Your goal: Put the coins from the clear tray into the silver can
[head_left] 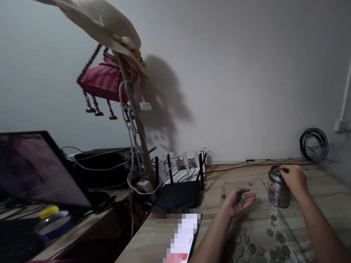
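My left hand [238, 201] is held palm up over the wooden table [320, 190], its fingers loosely cupped around a few coins [242, 199]. My right hand [293, 178] rests on top of a silver metal can [277, 187], fingertips pinched at its lid; what they hold is hidden. Several loose coins [257, 248] lie scattered on a clear plastic sheet [260, 219] in front of me, between my forearms.
A black router [178, 191] with antennas stands left of my hands, beside a white power strip [186, 160] and tangled cables. A dark monitor [33, 168] sits far left. A coil of black cable [314, 144] hangs at the right wall. A hat and pink bag hang on a pole.
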Available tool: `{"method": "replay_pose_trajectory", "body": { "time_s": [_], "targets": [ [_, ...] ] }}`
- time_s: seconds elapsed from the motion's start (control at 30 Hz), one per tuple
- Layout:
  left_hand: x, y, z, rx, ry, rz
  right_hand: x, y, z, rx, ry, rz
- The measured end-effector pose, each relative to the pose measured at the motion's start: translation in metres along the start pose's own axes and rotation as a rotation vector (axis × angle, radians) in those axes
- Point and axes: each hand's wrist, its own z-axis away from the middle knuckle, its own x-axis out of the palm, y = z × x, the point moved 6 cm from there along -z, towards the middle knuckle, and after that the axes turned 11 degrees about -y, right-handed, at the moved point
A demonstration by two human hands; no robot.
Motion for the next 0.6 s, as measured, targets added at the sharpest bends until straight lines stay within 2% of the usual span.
{"method": "replay_pose_trajectory", "body": {
  "time_s": [0.07, 0.13, 0.2, 0.3, 0.33, 0.4, 0.5, 0.6],
  "targets": [
    [-0.002, 0.0, -0.001, -0.002, -0.011, 0.011, -0.004, -0.018, 0.008, -0.097, 0.067, -0.049],
    [-0.002, 0.0, -0.001, -0.002, -0.041, 0.029, 0.002, -0.043, 0.02, -0.23, 0.056, -0.158],
    [0.0, -0.001, -0.001, -0.021, -0.076, 0.036, 0.024, -0.072, 0.036, -0.365, -0.133, -0.281],
    [0.001, 0.0, 0.0, -0.019, -0.037, 0.006, 0.069, -0.105, 0.064, -0.474, -0.538, -0.346],
    [0.001, 0.0, 0.001, -0.018, -0.013, -0.01, 0.081, -0.111, 0.071, -0.483, -0.624, -0.345],
    [0.002, -0.002, 0.001, -0.032, 0.014, -0.038, 0.096, -0.113, 0.078, -0.463, -0.707, -0.362],
    [0.004, -0.005, 0.0, -0.063, 0.011, -0.057, 0.103, -0.106, 0.077, -0.381, -0.726, -0.422],
    [0.005, -0.005, 0.001, -0.074, 0.013, -0.053, 0.095, -0.102, 0.069, -0.344, -0.687, -0.429]
  ]
}}
